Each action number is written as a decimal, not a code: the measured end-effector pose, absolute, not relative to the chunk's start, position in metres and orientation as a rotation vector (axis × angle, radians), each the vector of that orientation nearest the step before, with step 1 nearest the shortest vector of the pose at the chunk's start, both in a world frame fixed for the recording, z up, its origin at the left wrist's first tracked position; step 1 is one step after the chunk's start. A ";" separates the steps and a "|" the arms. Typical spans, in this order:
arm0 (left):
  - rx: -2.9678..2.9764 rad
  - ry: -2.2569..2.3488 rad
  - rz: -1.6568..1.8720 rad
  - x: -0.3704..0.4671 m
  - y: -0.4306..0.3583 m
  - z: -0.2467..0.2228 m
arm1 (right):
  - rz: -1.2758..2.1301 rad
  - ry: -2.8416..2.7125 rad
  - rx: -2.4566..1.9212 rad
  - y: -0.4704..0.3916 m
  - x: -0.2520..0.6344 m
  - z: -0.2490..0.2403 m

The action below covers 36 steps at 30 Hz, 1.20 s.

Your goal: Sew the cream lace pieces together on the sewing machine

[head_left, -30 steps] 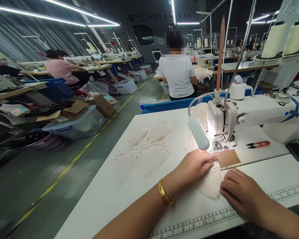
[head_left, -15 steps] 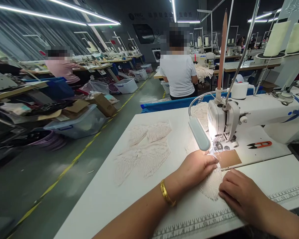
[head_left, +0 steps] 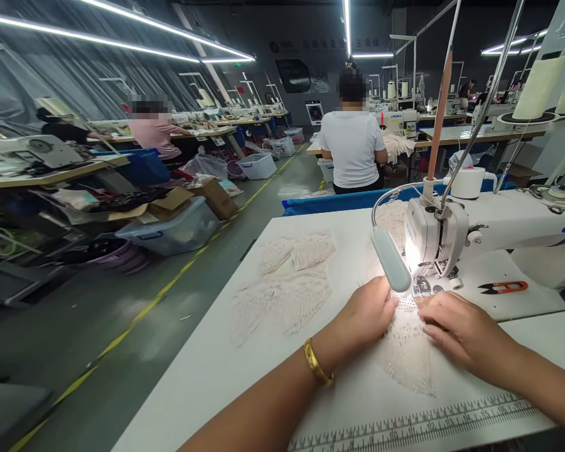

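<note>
Left hand point(head_left: 370, 314): thumb and fingers closed on edge of lace piece point(head_left: 408, 351), apparently steadying it near sewing machine's point(head_left: 435, 232) presser foot. Right hand point(head_left: 468, 333): fingers curled at opposite edge, likely keeping lace flat; cannot tell if pinching. Lace between hands, tail toward person. Lamp point(head_left: 390, 260) just beyond left hand, lighting stitching area. Snips point(head_left: 503, 287) beyond right hand, seemingly within reach.
</note>
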<state>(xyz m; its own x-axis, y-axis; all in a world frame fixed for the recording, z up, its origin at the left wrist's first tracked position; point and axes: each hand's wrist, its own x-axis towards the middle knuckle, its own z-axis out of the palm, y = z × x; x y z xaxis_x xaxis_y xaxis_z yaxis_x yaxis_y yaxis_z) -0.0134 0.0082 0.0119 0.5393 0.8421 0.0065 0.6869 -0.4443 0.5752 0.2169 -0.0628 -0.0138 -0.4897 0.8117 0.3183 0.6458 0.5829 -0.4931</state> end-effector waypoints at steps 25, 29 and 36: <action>2.260 1.061 0.363 -0.014 0.008 0.014 | 0.290 -2.321 -1.318 -0.050 0.208 -0.040; 2.456 1.013 0.432 -0.014 0.006 0.007 | 0.308 -2.312 -1.302 -0.050 0.207 -0.039; 2.961 0.880 0.498 -0.007 0.002 0.000 | 0.381 -2.413 -1.035 -0.065 0.221 -0.020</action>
